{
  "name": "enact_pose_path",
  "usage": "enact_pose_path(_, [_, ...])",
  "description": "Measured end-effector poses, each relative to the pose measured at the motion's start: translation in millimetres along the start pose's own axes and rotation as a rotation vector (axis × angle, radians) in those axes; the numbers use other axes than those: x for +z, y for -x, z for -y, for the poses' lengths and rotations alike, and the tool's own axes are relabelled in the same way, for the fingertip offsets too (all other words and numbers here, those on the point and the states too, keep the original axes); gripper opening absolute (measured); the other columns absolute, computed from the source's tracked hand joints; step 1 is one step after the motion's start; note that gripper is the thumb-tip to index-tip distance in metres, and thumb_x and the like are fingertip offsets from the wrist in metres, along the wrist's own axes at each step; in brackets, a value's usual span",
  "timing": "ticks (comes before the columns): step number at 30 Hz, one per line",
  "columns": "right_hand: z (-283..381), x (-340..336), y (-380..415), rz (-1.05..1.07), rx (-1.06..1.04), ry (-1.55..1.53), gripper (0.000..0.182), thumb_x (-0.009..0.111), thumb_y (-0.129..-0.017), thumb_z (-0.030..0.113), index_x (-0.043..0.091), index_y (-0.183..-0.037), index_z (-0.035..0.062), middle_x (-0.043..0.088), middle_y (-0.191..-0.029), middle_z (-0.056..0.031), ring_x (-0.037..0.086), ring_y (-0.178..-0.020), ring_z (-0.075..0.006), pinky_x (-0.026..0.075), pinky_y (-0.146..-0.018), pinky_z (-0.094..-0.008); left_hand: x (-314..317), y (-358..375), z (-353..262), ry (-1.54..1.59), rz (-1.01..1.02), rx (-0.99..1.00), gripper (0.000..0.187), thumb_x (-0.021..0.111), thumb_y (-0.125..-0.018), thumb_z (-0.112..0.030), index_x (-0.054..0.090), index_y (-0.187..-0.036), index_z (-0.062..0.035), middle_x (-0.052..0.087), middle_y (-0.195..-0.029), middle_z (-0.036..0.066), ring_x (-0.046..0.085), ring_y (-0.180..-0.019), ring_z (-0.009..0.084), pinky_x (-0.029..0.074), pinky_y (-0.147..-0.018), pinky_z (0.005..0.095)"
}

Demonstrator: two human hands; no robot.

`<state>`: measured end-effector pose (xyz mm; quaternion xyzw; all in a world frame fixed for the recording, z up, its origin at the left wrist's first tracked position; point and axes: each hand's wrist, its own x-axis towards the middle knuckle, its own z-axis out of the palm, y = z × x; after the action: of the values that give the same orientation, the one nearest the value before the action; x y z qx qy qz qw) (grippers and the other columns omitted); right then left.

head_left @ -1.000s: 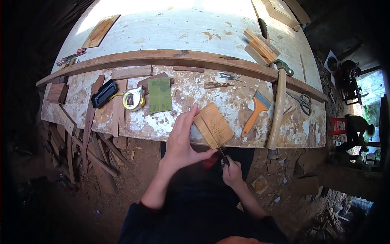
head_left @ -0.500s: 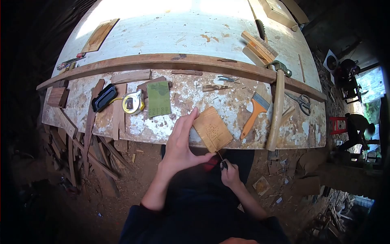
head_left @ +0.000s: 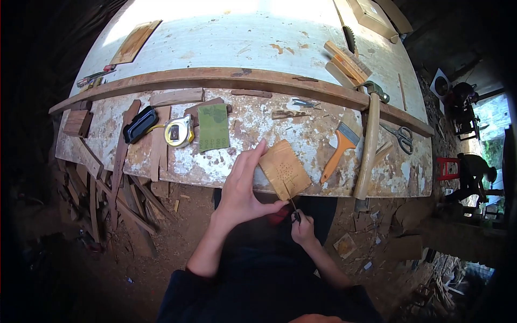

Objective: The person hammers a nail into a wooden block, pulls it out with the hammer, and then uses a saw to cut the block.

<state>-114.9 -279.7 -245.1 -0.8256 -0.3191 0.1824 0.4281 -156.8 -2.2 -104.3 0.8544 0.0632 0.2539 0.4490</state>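
My left hand (head_left: 242, 185) presses on the left edge of a small light wooden plaque (head_left: 284, 169) that lies at the near edge of the worn workbench (head_left: 258, 37); the thumb reaches under its near corner. My right hand (head_left: 301, 226) sits below the bench edge, closed around the dark handle of a thin pointed tool (head_left: 291, 203). The tool's slim blade slants up to the plaque's near edge. Faint dotted marks show on the plaque's face.
On the bench lie a green sandpaper sheet (head_left: 213, 127), a yellow tape measure (head_left: 178, 131), a black case (head_left: 139, 124), an orange-handled scraper (head_left: 338, 149), a long hammer (head_left: 369, 140) and scissors (head_left: 401, 137). Wood offcuts (head_left: 118, 199) pile below left. Other people work far right (head_left: 474, 172).
The tool's blade drew back down off the plaque's face to its near edge, and my right hand shifted slightly. The left hand stays on the plaque.
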Motion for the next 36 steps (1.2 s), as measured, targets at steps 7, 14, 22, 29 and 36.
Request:
enact_pose_path(7, [28, -9, -5, -0.017, 0.050, -0.005, 0.015, 0.062, -0.097, 0.004, 0.066, -0.109, -0.0043, 0.071, -0.084, -0.0267, 0.073, -0.080, -0.0491, 0.057, -0.072, -0.0537, 1, 2, -1, 0.003, 0.011, -0.018, 0.135, 0.103, -0.059, -0.025, 0.030, -0.170, -0.0006, 0.060, -0.144, 0.023, 0.062, -0.131, 0.0386, 0.051, -0.112, 0.0481])
enact_pose_path(14, [9, -3, 19, 0.008, 0.117, 0.019, 0.026, 0.064, -0.099, 0.009, 0.068, -0.119, -0.0078, 0.072, -0.087, -0.0292, 0.072, -0.084, -0.0508, 0.058, -0.075, -0.0531, -4, 7, 4, 0.093, -0.022, -0.087, 0.138, 0.102, -0.062, -0.028, 0.024, -0.172, 0.0003, 0.059, -0.146, 0.022, 0.061, -0.135, 0.0357, 0.046, -0.117, 0.0482])
enact_pose_path(22, [47, -21, -1, 0.045, 0.113, -0.014, 0.029, 0.063, -0.103, 0.012, 0.068, -0.123, -0.0094, 0.072, -0.088, -0.0311, 0.072, -0.083, -0.0510, 0.058, -0.075, -0.0521, 1, 1, -1, -0.016, -0.031, 0.021, 0.135, 0.103, -0.059, -0.023, 0.029, -0.170, -0.0011, 0.061, -0.137, 0.022, 0.063, -0.125, 0.0385, 0.053, -0.107, 0.0470])
enact_pose_path(29, [23, -16, -3, 0.042, 0.050, 0.007, 0.026, 0.062, -0.099, 0.006, 0.068, -0.120, -0.0089, 0.071, -0.086, -0.0303, 0.072, -0.081, -0.0500, 0.058, -0.073, -0.0531, 0, 1, 1, -0.038, -0.030, 0.052, 0.136, 0.104, -0.059, -0.024, 0.029, -0.171, -0.0021, 0.060, -0.137, 0.022, 0.063, -0.125, 0.0392, 0.053, -0.108, 0.0470])
enact_pose_path(36, [2, -5, 8, 0.072, 0.096, 0.012, 0.029, 0.064, -0.104, 0.014, 0.068, -0.123, -0.0083, 0.073, -0.088, -0.0293, 0.074, -0.085, -0.0505, 0.059, -0.078, -0.0542, 1, 2, 4, 0.003, -0.002, 0.013, 0.134, 0.103, -0.062, -0.025, 0.028, -0.171, -0.0031, 0.059, -0.144, 0.022, 0.062, -0.131, 0.0378, 0.050, -0.112, 0.0487])
